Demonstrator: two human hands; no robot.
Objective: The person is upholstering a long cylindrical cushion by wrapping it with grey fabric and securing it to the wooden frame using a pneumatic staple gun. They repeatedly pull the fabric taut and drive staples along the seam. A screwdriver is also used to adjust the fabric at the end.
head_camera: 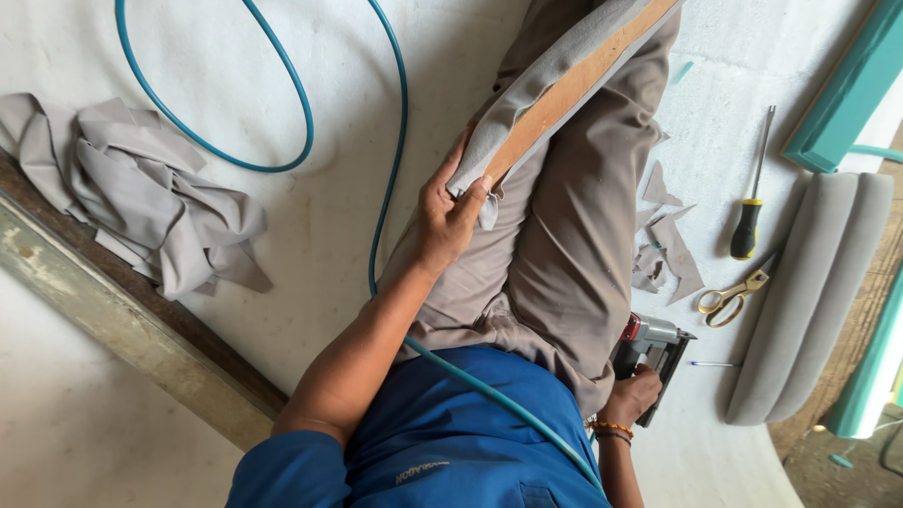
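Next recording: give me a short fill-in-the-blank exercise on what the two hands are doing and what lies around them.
1. The left hand pinches grey fabric against a ____ board resting on the person's leg.
2. The right hand rests on a ____ gun beside the thigh.
3. Yellow-handled ____ lie just below the screwdriver.
4. The thin air hose looping over the white surface is ____ in colour.

Missing words: wooden; staple; scissors; blue

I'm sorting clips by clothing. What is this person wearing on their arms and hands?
Both arms are bare below short blue sleeves. The left hand has no glove or jewellery. The right hand is gloveless too, with beaded bracelets, orange and dark, at the wrist.
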